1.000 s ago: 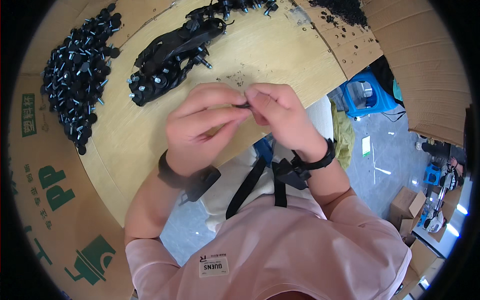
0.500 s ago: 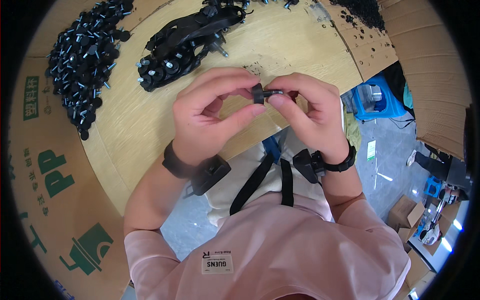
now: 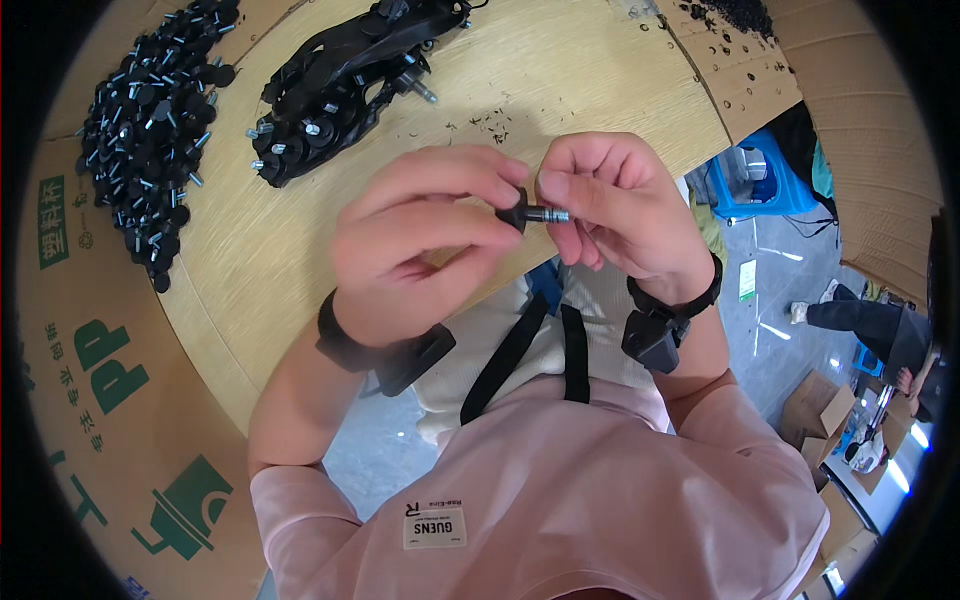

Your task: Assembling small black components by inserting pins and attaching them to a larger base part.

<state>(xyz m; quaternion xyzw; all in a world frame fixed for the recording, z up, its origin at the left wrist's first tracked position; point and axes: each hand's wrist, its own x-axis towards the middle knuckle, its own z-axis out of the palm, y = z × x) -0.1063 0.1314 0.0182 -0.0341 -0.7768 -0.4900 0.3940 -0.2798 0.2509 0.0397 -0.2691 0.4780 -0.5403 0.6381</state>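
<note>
Just over the table's near edge, my left hand (image 3: 420, 235) grips a black-headed bolt (image 3: 545, 214) by its round head, the shank pointing right. Dark material covers part of the shank near the head, while its tip shows bare metal. My right hand (image 3: 625, 205) is closed beside the tip, thumb pressed against the curled forefinger; anything between them is hidden. A heap of similar black-headed bolts (image 3: 150, 130) lies at the far left. Beyond my hands rests a black plastic bag (image 3: 335, 75) with more bolts showing from it.
The wooden table (image 3: 240, 270) has dark scraps (image 3: 492, 122) scattered beyond my hands. Small black rings (image 3: 735, 50) lie on cardboard at the far right. A printed carton wall (image 3: 110, 420) stands left. A blue plastic stool (image 3: 760, 180) and another person's leg (image 3: 845, 315) appear at right.
My right hand has turned and its fingers have shifted off the shank, leaving the metal tip in sight. My left hand keeps the bolt. The table's contents sit slightly farther left in view.
</note>
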